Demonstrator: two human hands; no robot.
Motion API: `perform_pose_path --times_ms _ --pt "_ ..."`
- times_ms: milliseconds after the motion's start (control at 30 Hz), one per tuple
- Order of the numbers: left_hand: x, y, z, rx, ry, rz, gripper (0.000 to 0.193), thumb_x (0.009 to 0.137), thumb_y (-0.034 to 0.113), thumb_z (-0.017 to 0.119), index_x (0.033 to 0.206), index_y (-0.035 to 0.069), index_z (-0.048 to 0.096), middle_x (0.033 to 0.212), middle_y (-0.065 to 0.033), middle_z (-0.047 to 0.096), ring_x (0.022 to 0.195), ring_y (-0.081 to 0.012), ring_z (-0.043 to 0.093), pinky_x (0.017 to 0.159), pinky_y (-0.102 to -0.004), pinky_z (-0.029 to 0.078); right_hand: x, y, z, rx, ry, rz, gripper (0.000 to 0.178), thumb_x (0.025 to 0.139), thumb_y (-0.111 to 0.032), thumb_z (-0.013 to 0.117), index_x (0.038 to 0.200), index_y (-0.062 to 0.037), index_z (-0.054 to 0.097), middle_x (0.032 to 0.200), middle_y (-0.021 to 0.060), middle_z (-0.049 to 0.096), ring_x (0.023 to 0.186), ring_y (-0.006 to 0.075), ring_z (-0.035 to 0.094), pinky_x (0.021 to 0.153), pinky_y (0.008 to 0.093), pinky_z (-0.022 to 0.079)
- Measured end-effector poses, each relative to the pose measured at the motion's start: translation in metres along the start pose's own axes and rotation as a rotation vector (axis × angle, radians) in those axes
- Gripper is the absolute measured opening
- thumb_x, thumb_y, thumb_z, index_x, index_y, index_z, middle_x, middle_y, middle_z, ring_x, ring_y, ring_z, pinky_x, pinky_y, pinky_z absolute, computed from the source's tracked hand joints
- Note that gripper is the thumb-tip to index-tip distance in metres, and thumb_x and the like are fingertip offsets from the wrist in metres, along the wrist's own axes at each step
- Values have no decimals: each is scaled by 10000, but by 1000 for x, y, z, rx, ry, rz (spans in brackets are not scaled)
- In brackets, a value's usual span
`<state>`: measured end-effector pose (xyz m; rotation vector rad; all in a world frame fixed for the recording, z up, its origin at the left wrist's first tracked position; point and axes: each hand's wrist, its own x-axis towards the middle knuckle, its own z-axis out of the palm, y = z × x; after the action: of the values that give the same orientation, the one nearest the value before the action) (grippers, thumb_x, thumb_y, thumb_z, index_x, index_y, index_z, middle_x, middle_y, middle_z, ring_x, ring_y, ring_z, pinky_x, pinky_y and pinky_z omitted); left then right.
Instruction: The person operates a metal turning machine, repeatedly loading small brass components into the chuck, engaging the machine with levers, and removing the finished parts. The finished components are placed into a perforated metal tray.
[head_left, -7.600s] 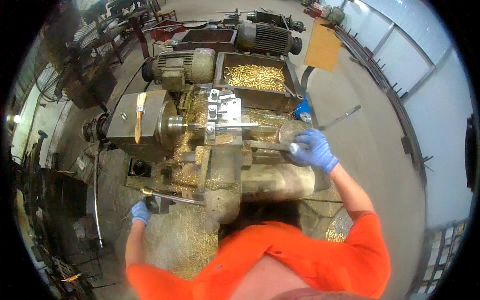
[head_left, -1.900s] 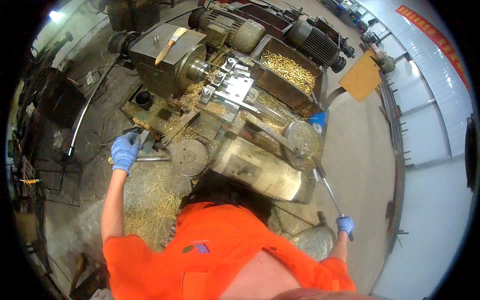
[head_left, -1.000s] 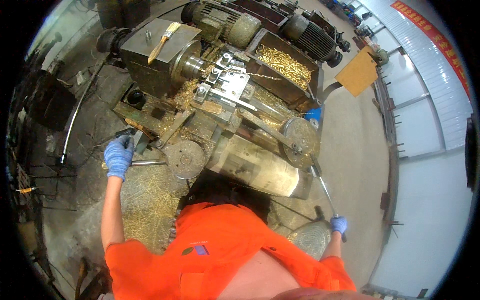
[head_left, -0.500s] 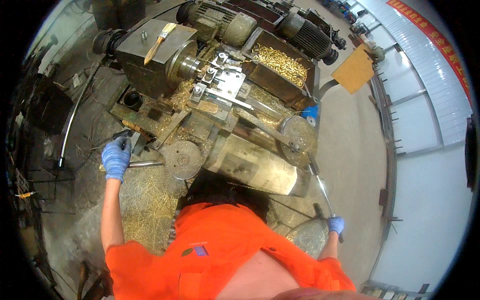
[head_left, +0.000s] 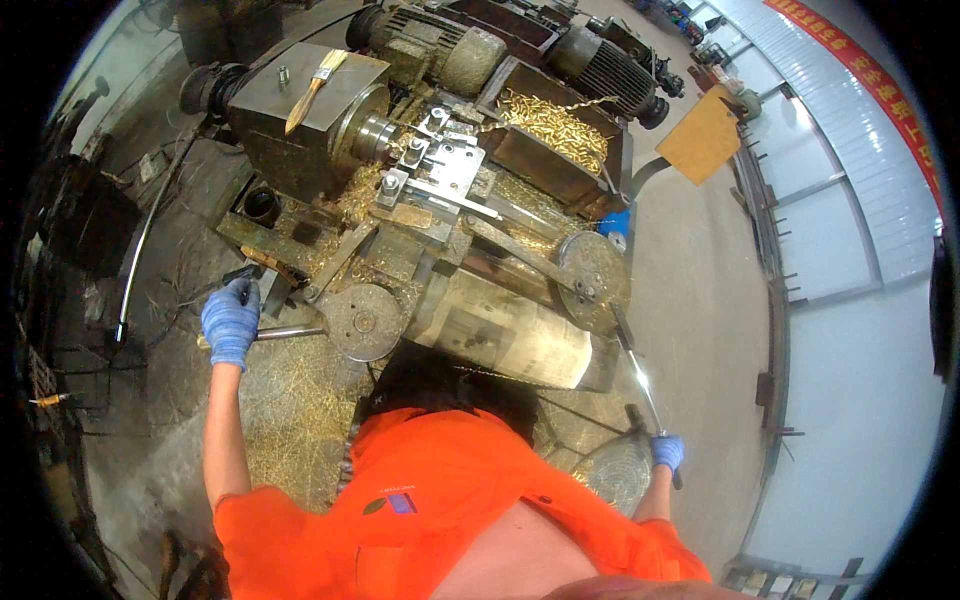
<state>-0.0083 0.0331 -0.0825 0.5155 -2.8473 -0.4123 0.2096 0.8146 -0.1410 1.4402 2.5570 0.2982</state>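
Observation:
I stand over an old metal lathe (head_left: 470,250) strewn with brass shavings. My left hand (head_left: 231,320), in a blue glove, grips a lever handle (head_left: 285,332) that sticks out beside a round handwheel (head_left: 363,320) at the machine's left front. My right hand (head_left: 667,452), also blue-gloved, is closed on the end of a long shiny steel lever (head_left: 632,365) running down from the large disc (head_left: 592,268) on the machine's right. The tool post (head_left: 440,170) sits before the chuck (head_left: 365,128).
A bin of brass parts (head_left: 555,125) stands behind the lathe, beside two electric motors (head_left: 440,45). A paintbrush (head_left: 313,80) lies on the headstock. Brass swarf (head_left: 290,410) covers the floor at my left. A brown board (head_left: 705,135) stands at the right.
My right hand has pulled the long lever lower and nearer my body since a second ago. My left hand stays on its handle. Long before, my right hand was up at the machine's right side.

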Motion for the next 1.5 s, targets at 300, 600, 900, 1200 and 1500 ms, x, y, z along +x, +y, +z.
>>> perform_pose_path --times_ms 300,600,900,1200,1500 --pt "0 1 -3 18 -3 -10 249 791 316 563 899 117 668 791 -141 640 723 -310 616 654 -395 480 -6 4 4 17 6 4 354 662 -333 626 773 0 668 830 238 623 807 357 625 709 415 498" --pt "2 -10 12 -68 0 29 252 792 309 574 892 95 661 805 -155 635 742 -333 607 669 -408 472 -11 -26 -4 14 16 -127 432 681 -441 584 866 -58 665 873 203 637 839 354 617 749 427 478" --pt "-6 -71 2 -209 -175 -365 270 793 245 639 893 -6 640 673 -115 641 589 -167 610 548 -319 473 27 -133 -62 -46 251 -345 373 714 -428 561 993 -198 652 947 130 642 865 335 604 793 443 435" --pt "-24 -61 12 -141 -176 -214 200 776 206 648 761 7 659 568 -77 591 503 -149 559 482 -298 445 194 -224 -87 -59 293 -393 475 747 -316 567 1203 -186 540 1160 127 569 1135 304 485 995 478 297" --pt "-130 -30 -13 -440 -309 -623 329 821 307 590 701 3 634 457 -70 509 352 -149 471 359 -310 369 214 -228 -81 -112 266 -526 405 790 -348 510 1143 -166 586 1117 131 585 1081 304 503 1006 452 284"
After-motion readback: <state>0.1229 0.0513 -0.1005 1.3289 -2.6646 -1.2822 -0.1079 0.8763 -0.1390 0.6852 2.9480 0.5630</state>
